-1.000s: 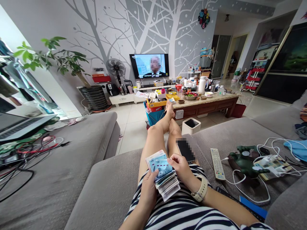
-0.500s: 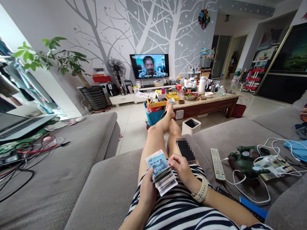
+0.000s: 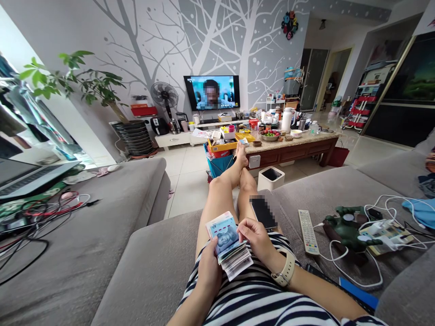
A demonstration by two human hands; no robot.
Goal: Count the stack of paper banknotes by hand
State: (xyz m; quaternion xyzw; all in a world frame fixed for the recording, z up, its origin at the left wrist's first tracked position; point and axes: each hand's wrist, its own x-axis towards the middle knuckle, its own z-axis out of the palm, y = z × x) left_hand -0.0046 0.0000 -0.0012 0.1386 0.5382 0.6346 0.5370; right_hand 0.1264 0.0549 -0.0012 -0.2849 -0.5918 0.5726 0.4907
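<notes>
A thick stack of banknotes (image 3: 228, 244) rests in my lap over a striped garment. My left hand (image 3: 208, 268) grips the stack from below, thumb on its near edge. My right hand (image 3: 258, 239), with a pale watch on its wrist, pinches the right edge of the top blue note. A dark phone (image 3: 263, 213) lies on my right thigh just beyond the hands. My bare legs stretch forward, feet resting on the edge of a wooden coffee table (image 3: 292, 147).
I sit on a grey sofa (image 3: 149, 267). To my right lie a white remote (image 3: 308, 232), a green toy fist (image 3: 346, 231) and tangled white cables (image 3: 390, 217). A laptop (image 3: 30, 174) and wires sit at left. A white bin (image 3: 271, 177) stands by the table; a TV (image 3: 211, 92) plays.
The right hand's fingers have shifted slightly along the top notes and the fanned stack has closed up a little. The picture on the TV has changed.
</notes>
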